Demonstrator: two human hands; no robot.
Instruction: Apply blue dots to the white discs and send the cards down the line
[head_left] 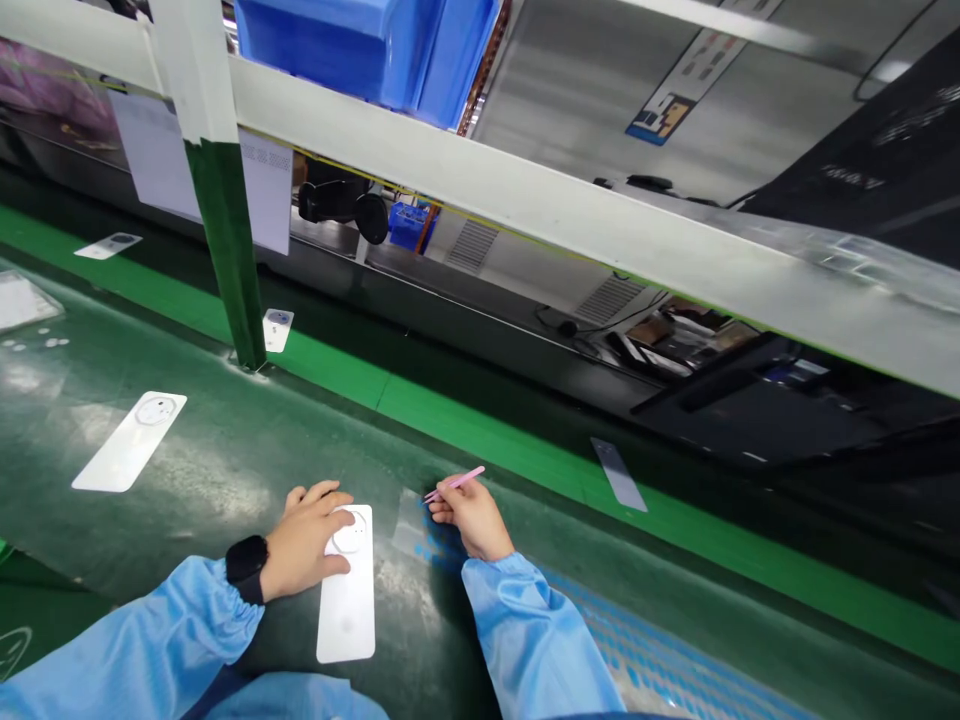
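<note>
My left hand [304, 545], with a dark watch at the wrist, rests with fingers spread on the upper left part of a white phone back cover [346, 610]. The cover lies flat on the green bench, and its round camera ring [349, 530] is partly under my fingers. Pink tweezers [466, 477] are pinched in my right hand [476, 522]. Their tips point left, over a clear film sheet [409, 525] that carries small blue stickers [425, 550]. My right hand covers part of this sheet. Whether the tips hold anything is too small to tell.
Another white cover [129, 445] lies on the bench to the left. More covers [619, 475] lie on the bright green strip behind. Blue-dotted film strips [660, 655] extend at lower right. A green-and-white post [236, 250] and a white crossbar [525, 190] stand ahead.
</note>
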